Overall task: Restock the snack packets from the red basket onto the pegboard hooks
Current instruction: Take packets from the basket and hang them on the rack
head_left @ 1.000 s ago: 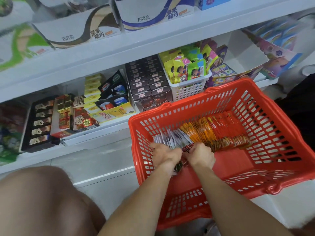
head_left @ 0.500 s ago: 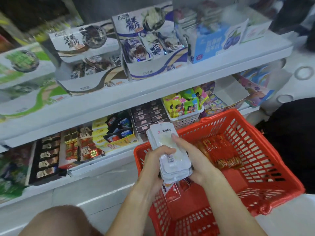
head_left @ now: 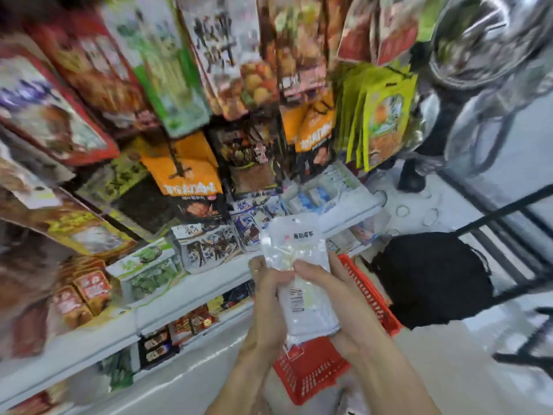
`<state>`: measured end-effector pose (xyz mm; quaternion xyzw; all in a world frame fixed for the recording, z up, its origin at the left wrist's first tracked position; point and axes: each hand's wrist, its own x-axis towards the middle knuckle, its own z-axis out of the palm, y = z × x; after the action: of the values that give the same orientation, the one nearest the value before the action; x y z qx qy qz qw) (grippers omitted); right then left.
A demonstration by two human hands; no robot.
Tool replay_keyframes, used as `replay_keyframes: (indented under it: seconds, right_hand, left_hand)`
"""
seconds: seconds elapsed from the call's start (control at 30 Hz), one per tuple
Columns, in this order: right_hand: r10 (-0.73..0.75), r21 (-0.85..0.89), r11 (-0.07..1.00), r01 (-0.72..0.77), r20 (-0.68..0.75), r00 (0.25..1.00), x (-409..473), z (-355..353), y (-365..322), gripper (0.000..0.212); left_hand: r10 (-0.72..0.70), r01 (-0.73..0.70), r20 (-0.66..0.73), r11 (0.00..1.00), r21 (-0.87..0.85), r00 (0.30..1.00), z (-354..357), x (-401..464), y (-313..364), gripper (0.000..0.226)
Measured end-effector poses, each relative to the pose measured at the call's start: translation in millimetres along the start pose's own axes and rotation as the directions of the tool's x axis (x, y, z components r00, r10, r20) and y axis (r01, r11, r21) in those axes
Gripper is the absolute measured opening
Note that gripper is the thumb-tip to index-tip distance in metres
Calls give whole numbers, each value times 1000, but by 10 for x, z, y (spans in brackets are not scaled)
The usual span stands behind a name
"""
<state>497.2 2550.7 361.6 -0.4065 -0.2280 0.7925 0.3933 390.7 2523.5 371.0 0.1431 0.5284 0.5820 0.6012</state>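
Nearest the camera, both hands hold one stack of flat white plastic snack packets [head_left: 299, 283] upright in front of the chest. The left hand [head_left: 269, 298] wraps the stack's left edge with its thumb across the front; the right hand [head_left: 338, 292] cups the right edge and the back, its thumb pressed beside the left one. The front packet carries a black barcode [head_left: 296, 300] low down and a line of dark Chinese characters after a small red mark near the top; blur leaves them unreadable.

Directly below and behind the hands sits the red slotted plastic basket [head_left: 314, 375], largely hidden by the forearms, with only its near wall and right rim showing. A black, ragged-edged shape [head_left: 431, 280] lies just right of the basket, and I cannot tell what it is. Pale floor [head_left: 466, 363] lies open to the right.

Left of the basket run white shelf boards [head_left: 167, 301] carrying small boxed sweets, their print smeared.

Farther up hang rows of bags: orange-and-black packets [head_left: 185, 175] with white characters, and yellow-green packets [head_left: 383, 121] at the far right. The hooks themselves are probably behind these bags. The upper rows dissolve into motion blur and are cut off by the top edge.
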Motion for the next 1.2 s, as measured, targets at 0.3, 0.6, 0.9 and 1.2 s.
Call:
replay_keyframes:
  seconds: [0.3,0.6,0.9,1.2]
  right_hand:
    - [-217,-143,971,192,-184,959,-1448,1840,-2082,62]
    - [-498,-315,847,429,-184,848,-1776,2438,-2876,44]
    - [-379,-209,888,410,172,909,-1790,2085,-3613,39]
    - [-327,-389,796,464,368,870,-1639,2348,-3860,52]
  left_hand:
    - [395,-491,293,674,552,871,1118,-1546,2463,33]
    - [207,-338,332,847,411,920,1736,-1689,3273,34]
    - [240,-258,148,960,113,959,2390,-1740,3082,107]
    - [217,-202,59,960,-196,974,2247,-1823,3407,81]
